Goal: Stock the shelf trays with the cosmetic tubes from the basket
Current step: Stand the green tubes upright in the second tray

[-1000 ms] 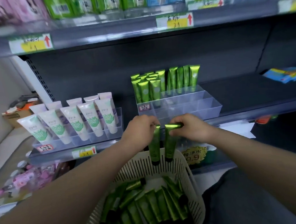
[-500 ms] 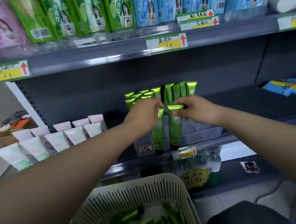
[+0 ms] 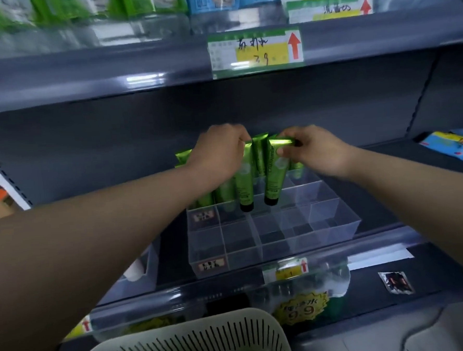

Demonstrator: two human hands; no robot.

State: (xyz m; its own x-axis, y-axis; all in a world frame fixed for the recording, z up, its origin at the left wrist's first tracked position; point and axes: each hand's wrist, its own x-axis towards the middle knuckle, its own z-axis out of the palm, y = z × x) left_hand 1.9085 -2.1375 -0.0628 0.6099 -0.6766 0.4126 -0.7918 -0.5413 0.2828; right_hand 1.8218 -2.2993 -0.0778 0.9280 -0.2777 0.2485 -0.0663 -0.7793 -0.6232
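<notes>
Only the rim of the white slotted plastic basket (image 3: 186,343) in view, cut off at the bottom. Back tubes (image 3: 183,157) mostly hidden behind the left hand (image 3: 218,157), pinching one shiny green tube (image 3: 244,186) by its flat top. Same pinch by the right hand (image 3: 318,151) on a second tube (image 3: 276,179). Both hanging cap-down at the clear boxy tray (image 3: 336,223); black caps in or above slots, hard to tell.

Left hand (image 3: 218,158) and right hand (image 3: 317,152) with green tubes (image 3: 275,179) over clear tray (image 3: 336,224).
</notes>
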